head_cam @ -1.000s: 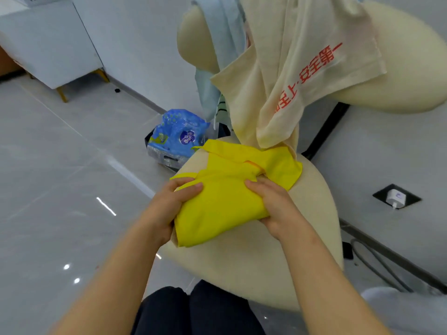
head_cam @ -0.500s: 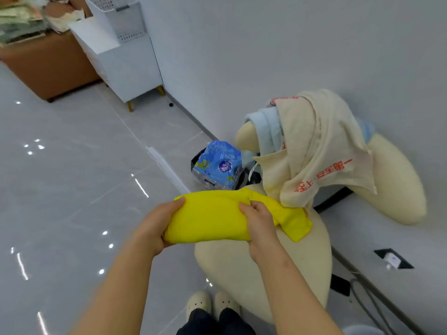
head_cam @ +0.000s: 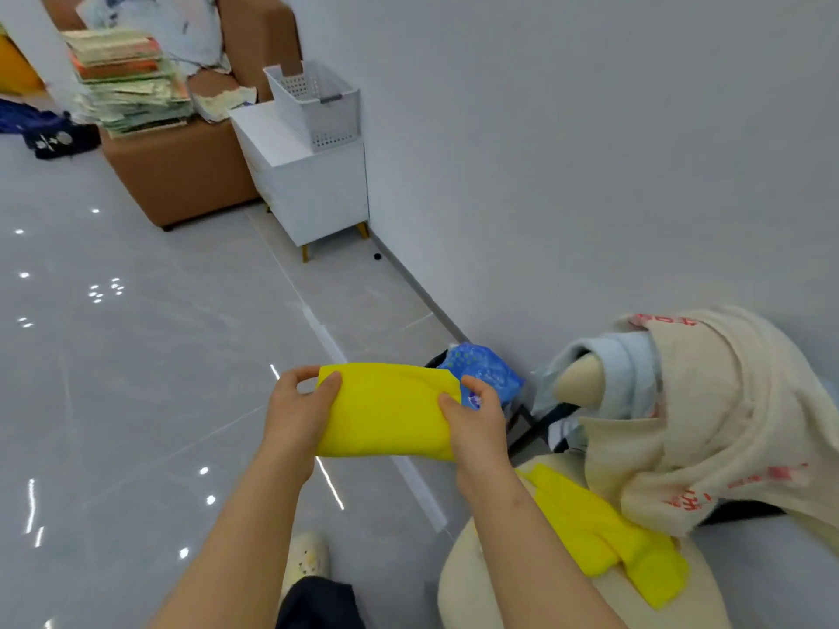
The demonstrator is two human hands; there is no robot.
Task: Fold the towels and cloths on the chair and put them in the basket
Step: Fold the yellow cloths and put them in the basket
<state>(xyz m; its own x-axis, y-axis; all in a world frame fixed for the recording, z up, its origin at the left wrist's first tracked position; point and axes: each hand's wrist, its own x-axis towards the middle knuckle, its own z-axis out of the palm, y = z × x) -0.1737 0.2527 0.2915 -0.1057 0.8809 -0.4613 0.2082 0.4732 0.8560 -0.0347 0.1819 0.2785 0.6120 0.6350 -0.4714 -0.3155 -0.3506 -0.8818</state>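
A folded yellow cloth [head_cam: 386, 410] hangs in the air over the floor, left of the chair. My left hand [head_cam: 297, 413] pinches its left end and my right hand [head_cam: 476, 424] grips its right end. A second yellow cloth [head_cam: 604, 537] lies on the cream chair seat [head_cam: 467, 578]. A cream towel with red print [head_cam: 708, 424] and a pale blue towel [head_cam: 631, 370] drape over the chair back. The white perforated basket [head_cam: 318, 106] stands on a white cabinet [head_cam: 313, 192] far ahead by the wall.
A blue plastic pack [head_cam: 490, 370] sits in a dark bin beside the chair. A brown sofa [head_cam: 181, 174] with stacked papers [head_cam: 127, 79] stands left of the cabinet. Glossy grey floor [head_cam: 159, 356] stretches between me and the cabinet. My foot in a pale slipper [head_cam: 306, 560] is below.
Both hands lifted the folded yellow cloth off the chair seat and carried it left, away from the chair. My view rose and turned, bringing the basket and cabinet into sight.
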